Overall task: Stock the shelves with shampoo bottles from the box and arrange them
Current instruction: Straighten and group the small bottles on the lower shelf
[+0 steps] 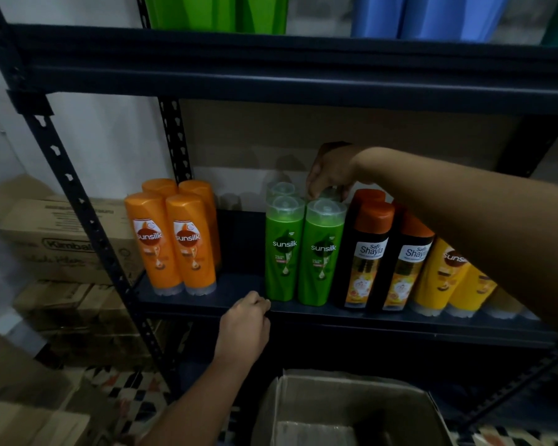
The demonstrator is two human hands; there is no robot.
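Note:
On the dark metal shelf [239, 286] stand several orange Sunsilk bottles [174, 243] at the left, several green Sunsilk bottles [303, 252] in the middle, black Shayla bottles [368, 252] beside them and yellow bottles [442, 278] at the right. My right hand [331, 173] reaches in from the right, fingers closed on the clear cap of the rear right green bottle [331, 193], mostly hidden behind the front ones. My left hand [245, 326] rests as a loose fist on the shelf's front edge, holding nothing. An open cardboard box [345, 403] sits below.
A gap of bare shelf lies between the orange and green bottles. Green and blue containers [216, 12] stand on the shelf above. Stacked cardboard cartons [62, 239] fill the floor at the left, beyond the shelf's upright post [87, 214].

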